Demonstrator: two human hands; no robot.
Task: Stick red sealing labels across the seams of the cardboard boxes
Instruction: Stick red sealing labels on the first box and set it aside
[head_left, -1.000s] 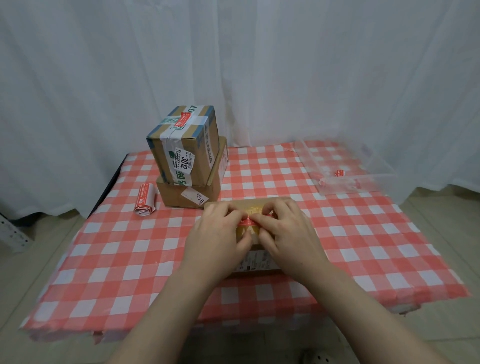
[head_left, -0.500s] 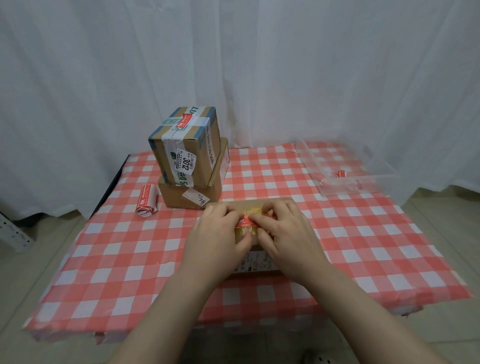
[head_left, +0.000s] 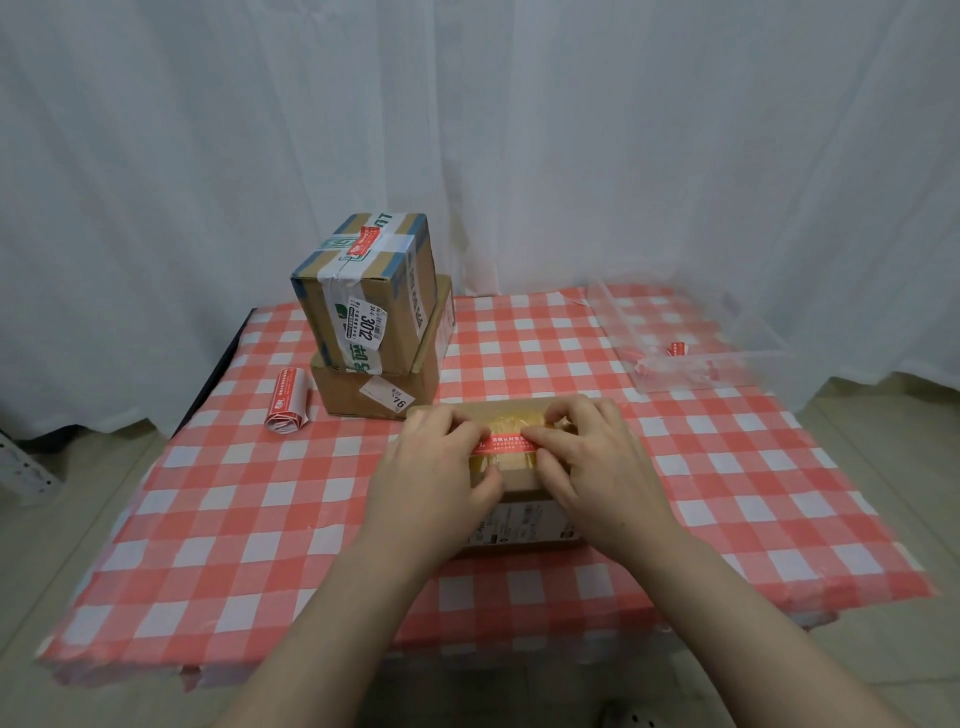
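So, left hand (head_left: 431, 467): curled fingers pin the red label (head_left: 506, 444) by its left end.
Right hand (head_left: 597, 462): same deal, right end.
Label spot: across the near box (head_left: 519, 483) taped seam, mid tabletop (head_left: 208, 519).
Farther left: label roll (head_left: 287, 400), two stacked boxes (head_left: 374, 312).
Far right: clear tray (head_left: 727, 364).

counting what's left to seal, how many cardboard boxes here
3. Front box under the left hand and right hand, holding a red label on it; lower box back left; upper box stacked on it. More may hide behind.
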